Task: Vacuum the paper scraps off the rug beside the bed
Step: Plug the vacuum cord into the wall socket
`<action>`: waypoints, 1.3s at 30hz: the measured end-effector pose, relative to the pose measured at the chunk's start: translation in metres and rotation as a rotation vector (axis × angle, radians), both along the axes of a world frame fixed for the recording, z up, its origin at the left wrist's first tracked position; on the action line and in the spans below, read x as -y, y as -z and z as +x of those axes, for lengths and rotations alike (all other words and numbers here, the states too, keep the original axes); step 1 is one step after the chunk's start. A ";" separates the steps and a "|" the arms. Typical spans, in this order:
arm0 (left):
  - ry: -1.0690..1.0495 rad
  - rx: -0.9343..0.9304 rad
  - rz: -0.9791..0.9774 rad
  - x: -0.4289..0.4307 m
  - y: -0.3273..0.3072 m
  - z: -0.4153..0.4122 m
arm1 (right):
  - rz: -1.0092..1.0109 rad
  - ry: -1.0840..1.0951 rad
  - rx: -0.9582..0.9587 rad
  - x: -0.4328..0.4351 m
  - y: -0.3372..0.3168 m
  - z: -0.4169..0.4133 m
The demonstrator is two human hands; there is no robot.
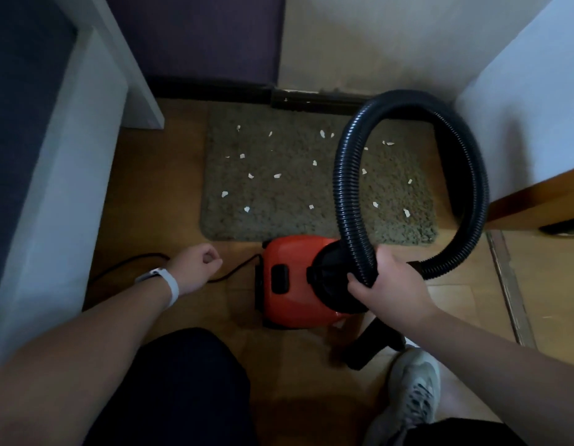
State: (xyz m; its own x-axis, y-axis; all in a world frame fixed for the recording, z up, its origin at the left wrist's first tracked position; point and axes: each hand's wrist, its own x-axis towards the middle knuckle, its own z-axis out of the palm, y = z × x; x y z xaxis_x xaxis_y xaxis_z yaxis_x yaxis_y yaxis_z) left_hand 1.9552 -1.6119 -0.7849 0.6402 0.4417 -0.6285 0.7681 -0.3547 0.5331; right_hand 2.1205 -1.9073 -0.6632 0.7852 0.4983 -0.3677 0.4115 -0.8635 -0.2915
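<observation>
While right hand (388,284) grips hose (346,188), scraps (277,176) lie beyond.

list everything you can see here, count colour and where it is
paper scraps: about twenty, white, scattered over the rug
rug: one, grey-green, on the wooden floor by the wall
vacuum: one, red and black, on the floor at the rug's near edge
hose: one, black, looped above the rug
cord: one, black, on the floor left of the vacuum
shoe: one, grey, bottom right
wristband: one, white, left wrist
left hand: fingers curled, above the cord
right hand: gripping the hose near the vacuum
</observation>
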 end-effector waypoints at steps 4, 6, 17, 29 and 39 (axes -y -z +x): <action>0.143 -0.053 -0.019 0.001 0.020 -0.008 | 0.058 0.021 0.039 -0.008 0.002 -0.006; 0.179 -0.052 0.001 0.002 0.030 -0.010 | 0.146 0.018 0.074 -0.017 0.004 -0.011; 0.283 -0.099 0.257 -0.009 0.101 -0.030 | 0.372 -0.082 0.330 -0.050 0.021 -0.025; 0.221 -0.199 0.441 -0.014 0.115 -0.047 | 0.340 -0.369 0.412 -0.067 0.030 -0.035; -0.236 0.502 0.349 0.019 0.045 -0.012 | 0.312 -0.431 0.378 -0.071 0.035 -0.032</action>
